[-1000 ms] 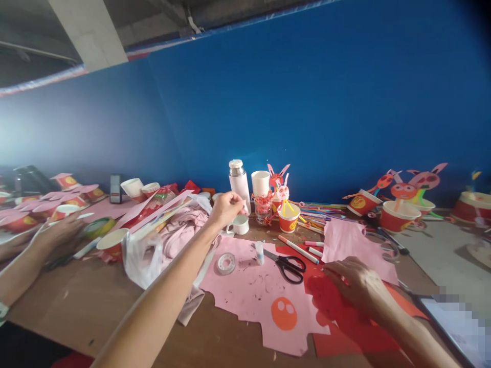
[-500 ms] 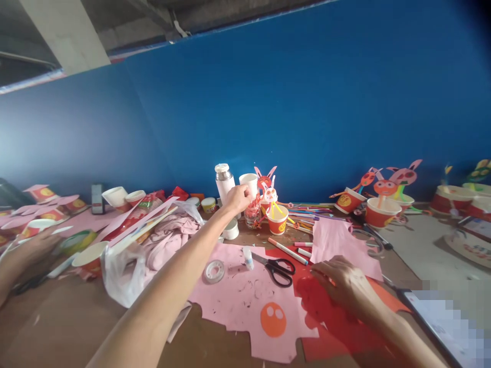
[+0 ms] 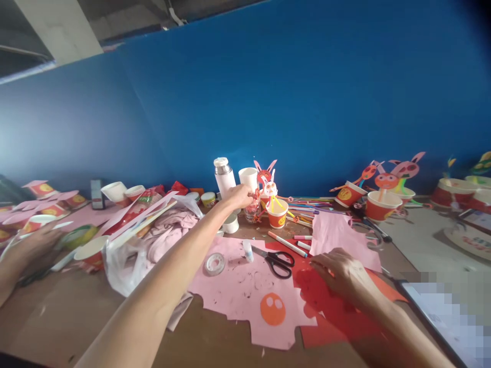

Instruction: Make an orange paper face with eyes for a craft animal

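My left hand [image 3: 241,197] reaches forward to a clear container [image 3: 251,212] holding red pieces, its fingers curled at the container's top. What they pinch, if anything, is hidden. A white paper cup [image 3: 248,177] stands just behind it. Beside it is a paper cup [image 3: 276,213] with a white rabbit-faced figure [image 3: 270,189]. My right hand [image 3: 337,268] lies palm down on red paper [image 3: 326,306], fingers stretched out, near a pink sheet [image 3: 333,232]. Between my arms, a cut pink sheet [image 3: 230,291] bears an orange disc [image 3: 272,308] with two pale spots, black-handled scissors [image 3: 280,264] and a tape roll [image 3: 214,264].
Behind my left hand stands a white thermos [image 3: 224,176]. Markers [image 3: 287,244] lie right of the scissors. Another person's hand [image 3: 34,250] is at the left, near a plastic bag [image 3: 123,268]. Decorated cups [image 3: 383,206] stand right; a blue panel [image 3: 287,92] rises behind.
My left hand has moved from in front of the white paper cup slightly right and down to the clear container. My right hand stays on the red paper. The view has tilted slightly.
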Demonstrator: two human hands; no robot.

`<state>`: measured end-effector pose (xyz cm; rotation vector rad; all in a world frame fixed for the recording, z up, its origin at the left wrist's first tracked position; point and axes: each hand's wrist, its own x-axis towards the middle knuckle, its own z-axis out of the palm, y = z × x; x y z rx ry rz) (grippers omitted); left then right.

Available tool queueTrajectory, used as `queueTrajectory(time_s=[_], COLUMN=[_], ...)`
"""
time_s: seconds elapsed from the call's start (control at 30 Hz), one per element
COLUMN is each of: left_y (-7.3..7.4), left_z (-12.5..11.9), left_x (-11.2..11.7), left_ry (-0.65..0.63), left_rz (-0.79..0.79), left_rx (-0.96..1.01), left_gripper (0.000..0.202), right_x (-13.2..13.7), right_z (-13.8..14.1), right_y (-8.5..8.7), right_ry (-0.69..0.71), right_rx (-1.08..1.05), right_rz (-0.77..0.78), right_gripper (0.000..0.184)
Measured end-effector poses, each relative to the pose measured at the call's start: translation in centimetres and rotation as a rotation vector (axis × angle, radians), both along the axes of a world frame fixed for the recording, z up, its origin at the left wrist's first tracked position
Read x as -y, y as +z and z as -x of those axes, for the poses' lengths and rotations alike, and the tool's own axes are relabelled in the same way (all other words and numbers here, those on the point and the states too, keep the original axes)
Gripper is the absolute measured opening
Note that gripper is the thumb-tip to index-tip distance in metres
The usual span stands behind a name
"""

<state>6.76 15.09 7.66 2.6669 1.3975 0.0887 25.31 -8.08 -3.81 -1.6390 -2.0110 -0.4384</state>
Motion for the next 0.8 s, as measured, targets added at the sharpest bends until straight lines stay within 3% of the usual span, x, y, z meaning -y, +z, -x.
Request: queueTrajectory(time_s=[0.37,0.53,0.7,0.8], left_y=[0.6,1.5,2.6,2.0], left_z=[0.8,2.0,4.7,7.1], left_x=[-0.3,0.3,3.1,6.5], left_ry=[-0.07,-0.019,0.068,0.054], left_rz=[-0.086,-0.18,-0.343,-0.4], left_rx=[0.054,0.163,0.307,0.392], left_gripper=[0.025,0.012,0.021,0.021], right_x=[-0.1,0.0,0.0,0.1], right_z=[0.1,0.1,0.1,0.4], right_y=[0.4,0.3,0.1,0.1], right_ry=[-0.006,0.009,0.022,0.039], right_rx=[-0.008,-0.01,-0.018,-0.03], right_rz=[0.006,-0.018,-0.029,-0.031], right_gripper=[0.033,0.033,0.031,0.028])
